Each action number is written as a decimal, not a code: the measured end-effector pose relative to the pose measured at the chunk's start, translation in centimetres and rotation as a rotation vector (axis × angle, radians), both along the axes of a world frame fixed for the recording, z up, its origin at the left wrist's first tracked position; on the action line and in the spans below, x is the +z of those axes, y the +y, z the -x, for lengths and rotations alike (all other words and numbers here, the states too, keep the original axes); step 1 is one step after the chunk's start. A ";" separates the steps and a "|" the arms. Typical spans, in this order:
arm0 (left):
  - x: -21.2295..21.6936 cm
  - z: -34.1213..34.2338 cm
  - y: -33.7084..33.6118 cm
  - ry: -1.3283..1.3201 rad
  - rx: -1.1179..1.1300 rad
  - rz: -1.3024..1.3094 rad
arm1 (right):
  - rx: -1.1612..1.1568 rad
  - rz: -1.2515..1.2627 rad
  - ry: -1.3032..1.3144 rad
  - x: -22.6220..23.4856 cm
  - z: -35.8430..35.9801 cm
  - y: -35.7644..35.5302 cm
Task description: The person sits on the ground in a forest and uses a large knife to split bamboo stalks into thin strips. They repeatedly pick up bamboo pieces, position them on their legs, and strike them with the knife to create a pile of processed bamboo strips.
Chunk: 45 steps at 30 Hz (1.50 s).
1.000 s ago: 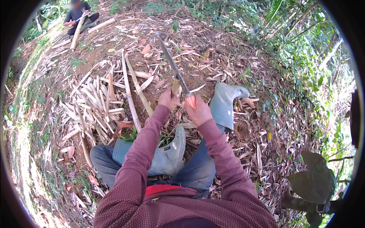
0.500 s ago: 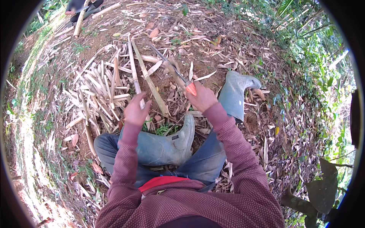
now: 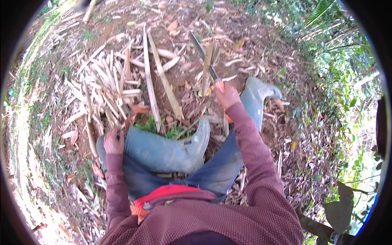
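I sit on the ground with my legs folded, grey rubber boots in front of me. My right hand grips the orange handle of a long-bladed knife, whose blade points away from me. A short split cane stick stands upright against the blade. My left hand rests low at my left knee, next to the boot's heel, fingers curled; I cannot tell whether it holds a strip. A pile of pale split cane strips lies just beyond it.
Two long split strips lie straight ahead on brown earth and dry leaves. Green undergrowth closes in on the right, grass on the left. A large leaf hangs at the lower right.
My left hand let go near the knife and dropped down to my left knee. The right hand stayed on the knife, and a short stick now stands against the blade.
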<state>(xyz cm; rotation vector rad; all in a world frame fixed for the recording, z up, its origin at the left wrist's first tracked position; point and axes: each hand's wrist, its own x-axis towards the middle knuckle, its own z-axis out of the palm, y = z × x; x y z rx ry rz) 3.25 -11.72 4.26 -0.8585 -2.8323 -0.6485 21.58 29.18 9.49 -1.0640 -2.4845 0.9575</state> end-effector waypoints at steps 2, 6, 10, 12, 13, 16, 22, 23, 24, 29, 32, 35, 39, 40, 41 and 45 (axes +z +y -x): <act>-0.3 0.3 -0.2 0.061 -0.017 -0.042 | -0.017 -0.014 0.204 5.9 -0.8 -1.3; -0.2 -0.2 -0.8 0.032 0.007 -0.015 | 0.115 0.215 0.819 17.6 -2.8 -2.1; 0.2 -0.7 -0.7 0.020 0.028 0.002 | 0.070 0.254 0.895 17.6 -2.1 -1.6; -0.2 -0.4 0.6 0.037 0.002 -0.037 | -0.143 0.055 0.447 3.5 -1.9 1.5; 0.0 -0.4 1.6 0.040 -0.016 -0.060 | -0.291 -0.209 -0.070 -3.3 -1.7 2.2; -0.1 -0.2 0.4 0.045 -0.025 -0.050 | -0.279 0.301 0.164 -5.3 -1.3 3.1; -0.1 -0.3 -0.3 0.094 -0.001 -0.076 | -0.093 0.219 0.902 14.6 -2.7 2.7; 0.1 -0.5 -0.4 0.059 0.037 -0.042 | 0.006 -0.047 0.908 18.4 -3.6 3.6; 0.1 -0.5 0.2 0.063 0.010 -0.049 | 0.119 -0.408 0.874 22.9 -5.6 4.6; 0.2 -1.0 -0.2 0.036 0.040 -0.021 | 0.024 -0.494 0.721 20.4 -6.1 5.4; -0.5 -0.3 1.6 0.054 0.026 -0.090 | -0.410 -0.276 0.160 -7.1 -0.9 4.5; 0.7 -0.1 0.9 -0.035 0.061 -0.068 | -0.235 0.325 0.089 -6.1 1.5 3.6; 0.1 0.1 0.2 0.032 0.050 -0.114 | -0.172 0.276 0.370 5.2 2.9 3.8; -0.5 0.2 -0.7 0.016 0.086 -0.079 | -0.157 0.085 0.413 10.0 3.0 3.1; -0.5 0.1 0.9 0.009 0.043 -0.096 | -0.172 -0.716 0.384 12.7 0.2 7.4; -0.4 -0.5 0.4 0.044 0.024 -0.054 | 0.319 -0.802 0.840 25.8 -3.3 10.2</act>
